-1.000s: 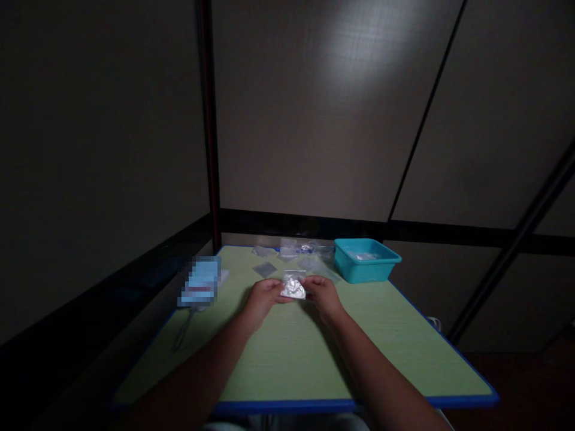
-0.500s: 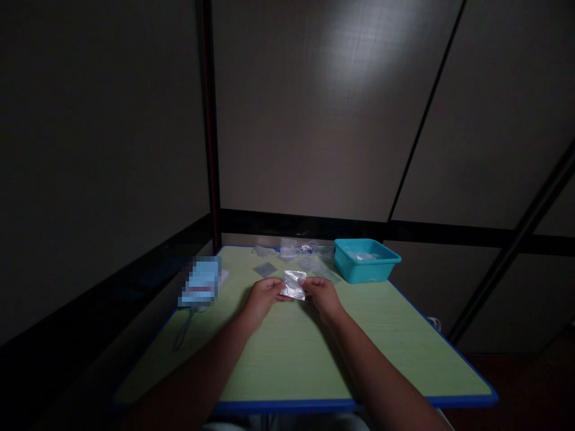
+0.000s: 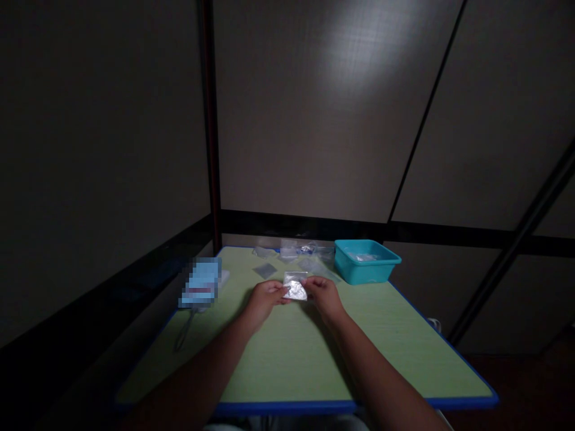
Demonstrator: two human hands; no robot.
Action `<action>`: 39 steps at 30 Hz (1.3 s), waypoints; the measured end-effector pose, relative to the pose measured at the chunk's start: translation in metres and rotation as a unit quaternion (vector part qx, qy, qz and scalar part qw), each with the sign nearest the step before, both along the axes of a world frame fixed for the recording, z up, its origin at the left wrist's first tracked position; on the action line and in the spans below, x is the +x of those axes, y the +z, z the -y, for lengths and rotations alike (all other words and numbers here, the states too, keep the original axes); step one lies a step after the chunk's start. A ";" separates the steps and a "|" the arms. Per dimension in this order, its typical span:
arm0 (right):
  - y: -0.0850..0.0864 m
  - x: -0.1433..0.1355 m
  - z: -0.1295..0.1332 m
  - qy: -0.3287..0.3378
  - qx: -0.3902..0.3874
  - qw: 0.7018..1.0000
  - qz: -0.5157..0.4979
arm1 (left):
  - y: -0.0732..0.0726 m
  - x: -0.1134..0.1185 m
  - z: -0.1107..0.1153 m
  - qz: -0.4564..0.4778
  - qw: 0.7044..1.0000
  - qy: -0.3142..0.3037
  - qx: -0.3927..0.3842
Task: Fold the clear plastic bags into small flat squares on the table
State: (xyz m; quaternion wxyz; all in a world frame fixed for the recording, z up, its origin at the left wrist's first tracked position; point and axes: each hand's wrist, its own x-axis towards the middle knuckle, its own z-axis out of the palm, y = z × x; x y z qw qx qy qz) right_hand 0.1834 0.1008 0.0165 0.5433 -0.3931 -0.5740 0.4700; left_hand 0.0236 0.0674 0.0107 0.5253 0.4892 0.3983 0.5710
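Over the middle of the green table (image 3: 287,353), a small shiny silver packet (image 3: 295,290) is held between both hands. My left hand (image 3: 266,299) pinches its left side, thumb on top. At its upper right edge, my right hand (image 3: 324,296) grips with thumb and bent fingers. The lower part of the packet looks bright and creased; its upper part is flatter and duller. Fingers beneath the packet are mostly hidden.
Clear plastic pouches (image 3: 309,263) and a flat grey square (image 3: 265,270) lie beyond my hands. A turquoise basket (image 3: 366,272) with clear plastic inside stands at the back right. A blurred blue item (image 3: 201,282) with a strap is at the left edge.
The silver packet's surface has shifted: its bright creased area now sits lower, with a duller strip above. My left thumb has moved slightly further over it.
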 end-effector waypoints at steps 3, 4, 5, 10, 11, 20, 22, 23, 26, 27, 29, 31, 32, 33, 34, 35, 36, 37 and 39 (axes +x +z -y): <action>0.002 0.002 0.001 -0.002 0.012 1.000 0.004 | -0.001 0.000 0.001 -0.014 1.000 0.002 -0.002; 0.003 0.003 0.002 -0.003 0.016 1.000 0.006 | -0.002 0.000 0.001 -0.019 1.000 0.002 -0.002; 0.004 0.004 0.002 -0.004 0.022 1.000 0.011 | -0.002 0.000 0.002 -0.023 1.000 0.003 -0.002; 0.008 0.011 0.004 -0.029 0.061 0.995 0.080 | -0.002 0.001 0.004 -0.047 0.999 0.008 0.003; 0.010 0.012 0.005 -0.035 0.063 0.994 0.086 | -0.002 0.001 0.005 -0.051 0.999 0.009 0.004; 0.060 0.066 -0.012 -0.100 0.102 0.984 0.106 | -0.009 0.004 0.003 -0.075 0.997 -0.010 0.026; 0.078 0.096 -0.031 -0.143 0.117 0.975 0.122 | -0.012 0.004 0.001 -0.107 0.994 -0.013 0.023; 0.087 0.113 -0.042 -0.172 0.120 0.968 0.140 | -0.014 0.004 0.001 -0.118 0.993 -0.016 0.024; 0.111 0.166 -0.079 -0.243 0.098 0.935 0.239 | -0.019 0.004 -0.001 -0.143 0.989 -0.023 0.036; 0.117 0.182 -0.090 -0.252 0.093 0.929 0.257 | -0.021 0.004 -0.002 -0.149 0.988 -0.026 0.037; 0.127 0.209 -0.111 -0.265 0.079 0.913 0.301 | -0.024 0.004 -0.003 -0.158 0.986 -0.029 0.034; 0.131 0.226 -0.128 -0.269 0.060 0.894 0.354 | -0.026 0.005 -0.004 -0.168 0.985 -0.033 0.029; 0.131 0.231 -0.135 -0.269 0.051 0.884 0.380 | -0.026 0.005 -0.004 -0.172 0.984 -0.033 0.025; 0.130 0.234 -0.141 -0.268 0.044 0.874 0.403 | -0.026 0.006 -0.004 -0.176 0.984 -0.033 0.021; 0.127 0.234 -0.147 -0.266 0.038 0.866 0.422 | -0.026 0.006 -0.003 -0.178 0.983 -0.031 0.017; 0.124 0.233 -0.153 -0.265 0.034 0.858 0.438 | -0.025 0.007 -0.003 -0.180 0.983 -0.028 0.015; 0.120 0.230 -0.158 -0.263 0.032 0.853 0.450 | -0.024 0.007 -0.002 -0.182 0.983 -0.025 0.014; 0.115 0.227 -0.163 -0.262 0.033 0.848 0.459 | -0.023 0.008 -0.001 -0.184 0.983 -0.023 0.014; 0.106 0.219 -0.172 -0.264 0.044 0.844 0.465 | -0.023 0.009 -0.001 -0.187 0.982 -0.026 0.013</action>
